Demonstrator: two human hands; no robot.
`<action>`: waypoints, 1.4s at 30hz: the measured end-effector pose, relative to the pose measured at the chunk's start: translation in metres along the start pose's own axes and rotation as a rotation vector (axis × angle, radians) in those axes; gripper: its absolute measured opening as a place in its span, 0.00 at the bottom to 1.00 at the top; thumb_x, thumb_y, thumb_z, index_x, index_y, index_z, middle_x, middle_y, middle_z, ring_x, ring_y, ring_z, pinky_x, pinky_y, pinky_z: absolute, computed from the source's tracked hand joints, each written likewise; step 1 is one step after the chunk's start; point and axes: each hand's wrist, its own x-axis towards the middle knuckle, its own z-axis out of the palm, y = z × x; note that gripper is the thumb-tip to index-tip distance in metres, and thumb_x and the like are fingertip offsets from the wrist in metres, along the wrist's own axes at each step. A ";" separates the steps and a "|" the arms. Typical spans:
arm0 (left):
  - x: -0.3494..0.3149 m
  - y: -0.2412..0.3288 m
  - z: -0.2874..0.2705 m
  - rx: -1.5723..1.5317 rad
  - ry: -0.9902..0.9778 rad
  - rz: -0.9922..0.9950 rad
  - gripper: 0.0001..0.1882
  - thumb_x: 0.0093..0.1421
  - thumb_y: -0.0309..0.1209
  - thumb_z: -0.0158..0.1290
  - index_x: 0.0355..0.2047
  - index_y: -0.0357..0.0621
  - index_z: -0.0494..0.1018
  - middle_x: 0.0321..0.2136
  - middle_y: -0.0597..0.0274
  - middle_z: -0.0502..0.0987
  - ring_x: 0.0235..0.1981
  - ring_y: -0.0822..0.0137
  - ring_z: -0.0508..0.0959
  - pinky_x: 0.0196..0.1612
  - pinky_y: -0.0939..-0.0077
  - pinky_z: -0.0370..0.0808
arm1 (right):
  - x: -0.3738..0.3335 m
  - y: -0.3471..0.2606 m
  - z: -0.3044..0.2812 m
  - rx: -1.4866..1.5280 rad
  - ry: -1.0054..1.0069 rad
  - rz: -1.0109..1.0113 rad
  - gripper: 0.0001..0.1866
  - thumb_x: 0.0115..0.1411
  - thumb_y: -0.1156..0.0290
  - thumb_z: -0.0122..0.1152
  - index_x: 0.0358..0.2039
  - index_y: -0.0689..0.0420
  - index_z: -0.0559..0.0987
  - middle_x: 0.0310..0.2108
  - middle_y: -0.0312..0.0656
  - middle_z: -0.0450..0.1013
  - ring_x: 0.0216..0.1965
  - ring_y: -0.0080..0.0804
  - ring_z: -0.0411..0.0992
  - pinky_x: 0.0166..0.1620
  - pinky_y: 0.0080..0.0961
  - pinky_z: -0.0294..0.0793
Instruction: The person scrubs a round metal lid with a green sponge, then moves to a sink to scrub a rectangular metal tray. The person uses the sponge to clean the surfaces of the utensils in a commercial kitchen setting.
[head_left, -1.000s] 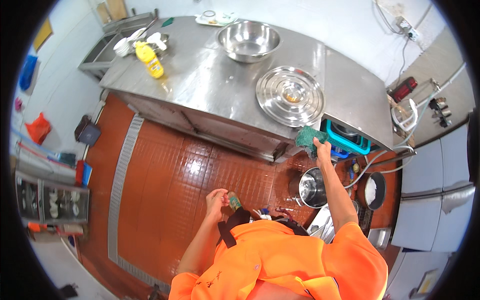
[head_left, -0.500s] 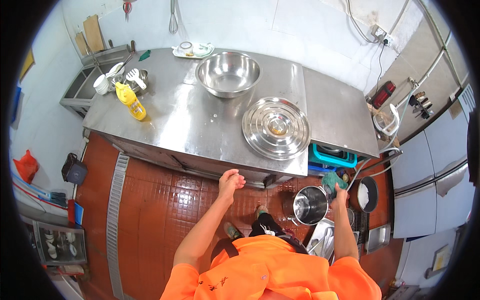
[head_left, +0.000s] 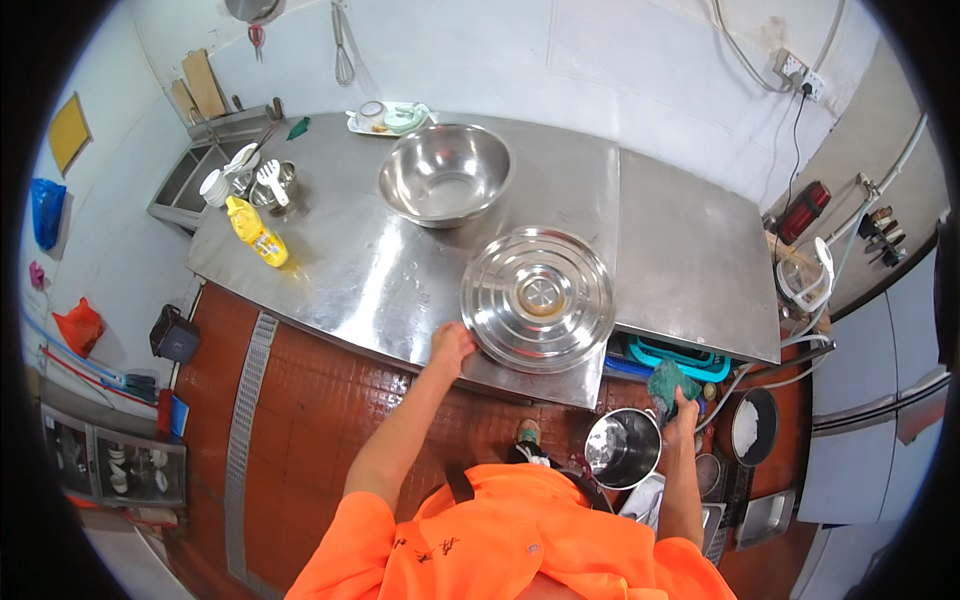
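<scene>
"Handling that steel lid (head_left: pixel 510 330) well calls for what, with the left hand (head_left: pixel 453 347) at its rim?"

"Fingertips under the edge and thumb on top, I'd say. I cannot tell whether those fingers grip the rim or only touch it. The lid lies flat on the steel counter (head_left: pixel 690 240), near its front edge."

"And the right hand (head_left: pixel 682 415)?"

"Its fingers are closed on a green scouring cloth (head_left: pixel 668 388), out beyond the counter's front edge, near the deep pot (head_left: pixel 640 450)."

"Where's the risk, then?"

"A smooth rim could slide on smooth metal, so a firm, even hold beats speed. Best to keep the lid level; it's wide, and one-sided support may let it tip. Mind the big basin (head_left: pixel 445 180) just behind it, too."

"Anything about the cloth?"

"Bunch it well into the palm, so no loose corner trails into the pot."
</scene>
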 end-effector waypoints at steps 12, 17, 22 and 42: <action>0.025 -0.011 0.037 0.002 0.176 -0.033 0.17 0.32 0.11 0.45 0.28 0.31 0.65 0.19 0.55 0.66 0.19 0.57 0.69 0.25 0.62 0.72 | 0.064 -0.074 0.094 -0.072 -0.312 0.033 0.15 0.58 0.72 0.59 0.45 0.64 0.75 0.41 0.40 0.75 0.40 0.32 0.74 0.45 0.32 0.73; -0.056 0.004 0.084 0.015 0.240 0.160 0.23 0.32 0.10 0.43 0.35 0.27 0.65 0.29 0.50 0.69 0.27 0.54 0.73 0.33 0.64 0.75 | 0.070 -0.086 0.200 -0.329 -0.632 -0.034 0.14 0.57 0.72 0.61 0.43 0.65 0.75 0.38 0.39 0.75 0.36 0.27 0.72 0.44 0.26 0.73; -0.095 0.017 0.099 0.060 0.206 0.341 0.18 0.37 0.12 0.42 0.30 0.33 0.74 0.22 0.63 0.72 0.22 0.69 0.73 0.23 0.78 0.68 | 0.035 -0.054 0.321 -0.527 -0.893 -0.563 0.15 0.56 0.73 0.60 0.45 0.60 0.72 0.33 0.44 0.76 0.34 0.36 0.74 0.40 0.28 0.73; -0.252 0.007 0.012 -0.163 0.675 0.671 0.12 0.43 0.14 0.43 0.24 0.36 0.77 0.18 0.72 0.71 0.18 0.79 0.66 0.19 0.79 0.59 | -0.208 0.049 0.397 -0.517 -1.480 -1.248 0.18 0.54 0.59 0.60 0.37 0.60 0.73 0.42 0.49 0.68 0.46 0.49 0.65 0.50 0.46 0.60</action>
